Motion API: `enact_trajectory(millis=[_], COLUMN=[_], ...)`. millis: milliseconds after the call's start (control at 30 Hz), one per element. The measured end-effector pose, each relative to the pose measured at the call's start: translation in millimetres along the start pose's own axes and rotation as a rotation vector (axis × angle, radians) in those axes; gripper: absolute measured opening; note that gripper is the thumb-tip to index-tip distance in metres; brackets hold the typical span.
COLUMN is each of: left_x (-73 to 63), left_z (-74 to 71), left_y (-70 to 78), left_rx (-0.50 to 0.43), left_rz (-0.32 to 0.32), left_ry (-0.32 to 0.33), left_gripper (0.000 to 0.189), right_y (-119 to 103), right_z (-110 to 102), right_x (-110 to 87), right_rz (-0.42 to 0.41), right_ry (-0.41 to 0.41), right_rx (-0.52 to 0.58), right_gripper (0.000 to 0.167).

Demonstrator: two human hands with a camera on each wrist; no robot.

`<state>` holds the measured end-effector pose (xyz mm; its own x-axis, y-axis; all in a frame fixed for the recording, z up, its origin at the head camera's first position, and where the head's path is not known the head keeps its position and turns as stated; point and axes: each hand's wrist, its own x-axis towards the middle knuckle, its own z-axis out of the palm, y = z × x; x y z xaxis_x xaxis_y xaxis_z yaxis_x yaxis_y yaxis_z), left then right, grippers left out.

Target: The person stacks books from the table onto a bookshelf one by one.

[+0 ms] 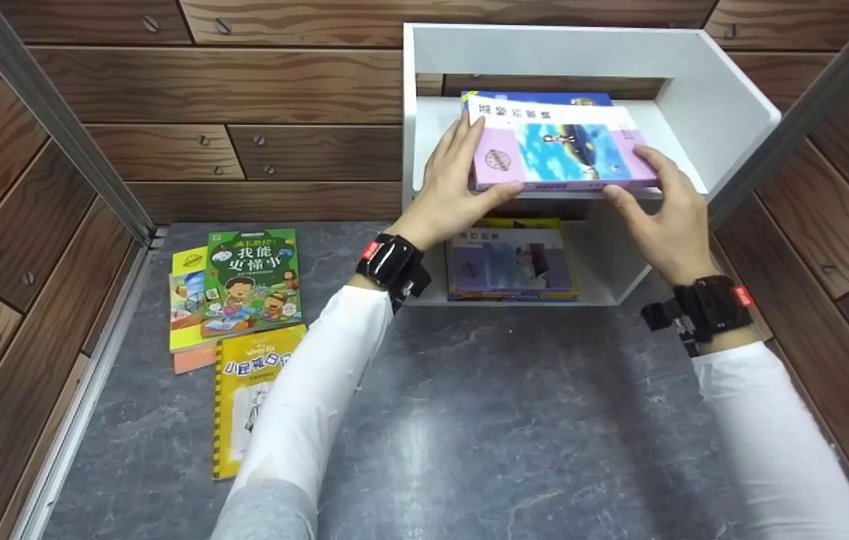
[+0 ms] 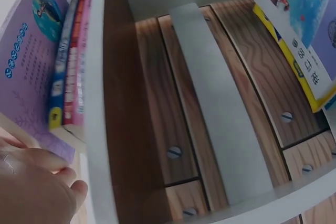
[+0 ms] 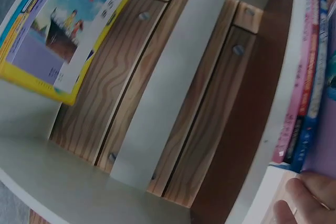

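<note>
A purple book [image 1: 571,146] with a blue sea picture lies at the upper shelf, over other books. My left hand [image 1: 454,176] holds its left edge, thumb along the front edge. At the opposite end my right hand [image 1: 661,214] grips the book's right front corner. The left wrist view shows the underside of the purple book [image 2: 31,66] standing away from blue, red and pink book spines [image 2: 71,61]. In the right wrist view, those spines [image 3: 302,82] sit on the shelf board, beside my right fingers [image 3: 310,195]. A blue book [image 1: 544,97] peeks out behind.
The white two-tier shelf [image 1: 739,112] stands against wood-patterned walls. Its lower tier holds a stack of books [image 1: 511,262]. On the grey floor at left lie a green book [image 1: 252,281], a yellow book partly beneath it [image 1: 188,300], and a yellow diary-style book [image 1: 226,420] partly hidden by my left sleeve.
</note>
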<state>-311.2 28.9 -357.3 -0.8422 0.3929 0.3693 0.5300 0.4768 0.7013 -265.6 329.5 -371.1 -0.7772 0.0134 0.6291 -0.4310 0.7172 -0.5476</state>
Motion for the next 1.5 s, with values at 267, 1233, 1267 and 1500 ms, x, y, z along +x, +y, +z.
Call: enact_trajectory(millis=[267, 1233, 1267, 1500], left_x=[8.9, 22.5, 22.5, 23.5], left_z=[3.1, 10.6, 10.7, 11.0], left_y=[-5.1, -4.1, -4.0, -2.9], left_rx=[0.046, 0.144, 0.143, 0.147], left_rz=[-0.042, -0.216, -0.217, -0.212], left_ry=[-0.006, 0.081, 0.083, 0.092], left_gripper=[0.104, 0.09, 0.09, 0.09], right_y=[10.6, 15.6, 15.1, 11.0], right_z=[6.7, 24.3, 24.4, 20.9], right_x=[10.2, 29.5, 29.8, 32.5], right_rz=[0.099, 0.188, 0.188, 0.23], right_ry=[-0.105, -0.104, -0.104, -0.111], right_rx=[-0.039, 0.063, 0.063, 0.07], right_gripper=[0.071, 0.072, 0.072, 0.072])
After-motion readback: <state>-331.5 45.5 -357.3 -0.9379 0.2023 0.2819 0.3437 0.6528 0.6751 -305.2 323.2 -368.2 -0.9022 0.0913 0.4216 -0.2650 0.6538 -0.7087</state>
